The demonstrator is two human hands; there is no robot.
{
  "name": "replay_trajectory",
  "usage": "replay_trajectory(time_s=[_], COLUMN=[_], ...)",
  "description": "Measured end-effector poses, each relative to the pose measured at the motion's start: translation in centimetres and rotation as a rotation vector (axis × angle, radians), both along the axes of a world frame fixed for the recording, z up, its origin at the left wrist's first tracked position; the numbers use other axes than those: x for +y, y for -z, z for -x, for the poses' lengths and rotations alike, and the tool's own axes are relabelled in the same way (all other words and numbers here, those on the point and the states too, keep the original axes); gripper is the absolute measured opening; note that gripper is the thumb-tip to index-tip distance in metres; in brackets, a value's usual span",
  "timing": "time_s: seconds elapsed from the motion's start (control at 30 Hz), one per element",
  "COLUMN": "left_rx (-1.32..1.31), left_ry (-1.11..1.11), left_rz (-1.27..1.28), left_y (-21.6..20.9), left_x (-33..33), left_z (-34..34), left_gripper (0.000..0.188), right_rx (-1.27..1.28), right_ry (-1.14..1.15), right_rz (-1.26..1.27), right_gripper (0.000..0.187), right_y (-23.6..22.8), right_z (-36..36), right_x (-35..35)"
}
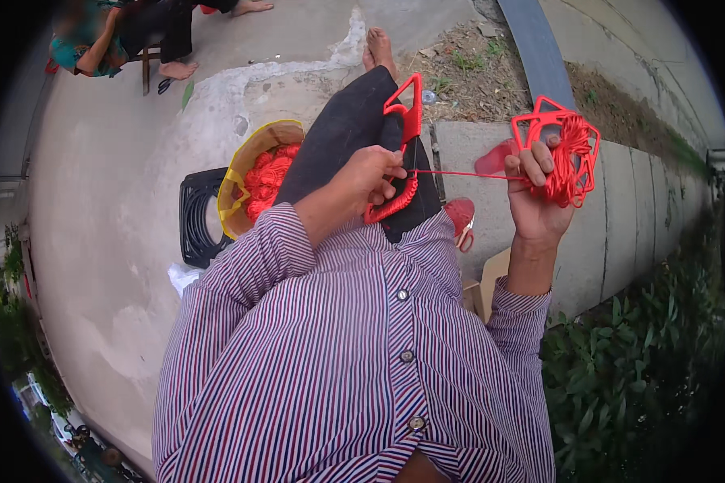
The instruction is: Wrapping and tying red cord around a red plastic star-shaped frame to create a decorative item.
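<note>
A red plastic frame [412, 121] lies tilted across my thigh, its lower bar [395, 204] wrapped in red cord. At that frame my left hand [364, 179] is closed, thumb and fingertips pinched on the cord where it meets the frame. From there a single strand of red cord [467, 174] runs taut to the right. My right hand [533, 189] is raised to the right of my knee, fingers curled around a bundle of red cord [570, 165]. Behind the bundle shows another angular red plastic frame [532, 121]; how the two are joined is partly hidden.
Left of my leg stands a yellow bag [232, 193] with red cord bundles [269, 179] inside, beside a black crate [192, 211]. Scissors [466, 237] lie by my right thigh. A seated person [109, 40] is far left. Leafy plants [620, 386] grow at lower right.
</note>
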State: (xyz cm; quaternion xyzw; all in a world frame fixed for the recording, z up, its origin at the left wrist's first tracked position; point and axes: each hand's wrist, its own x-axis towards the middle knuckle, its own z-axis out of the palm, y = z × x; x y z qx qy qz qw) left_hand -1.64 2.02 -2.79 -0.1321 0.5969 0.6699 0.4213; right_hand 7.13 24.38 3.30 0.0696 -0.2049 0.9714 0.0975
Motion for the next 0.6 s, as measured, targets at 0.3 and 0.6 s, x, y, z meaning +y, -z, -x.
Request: replay_trajectory(time_s=[0.3,0.6], left_rx=[-0.308,1.395], left_ry=[0.352,0.491], left_rz=[-0.300,0.040], left_y=[2.7,-2.4], left_x=[-1.0,-0.9], left_z=[0.8,-2.1], left_gripper=[0.016,0.029], right_rx=[-0.047,-0.147], right_ry=[0.243,-0.314], right_rz=[-0.197,-0.159], right_gripper=[0.020,0.041], right_y=[-4.0,6.7], right_z=[-9.9,-4.7], right_x=[3.1,-3.9])
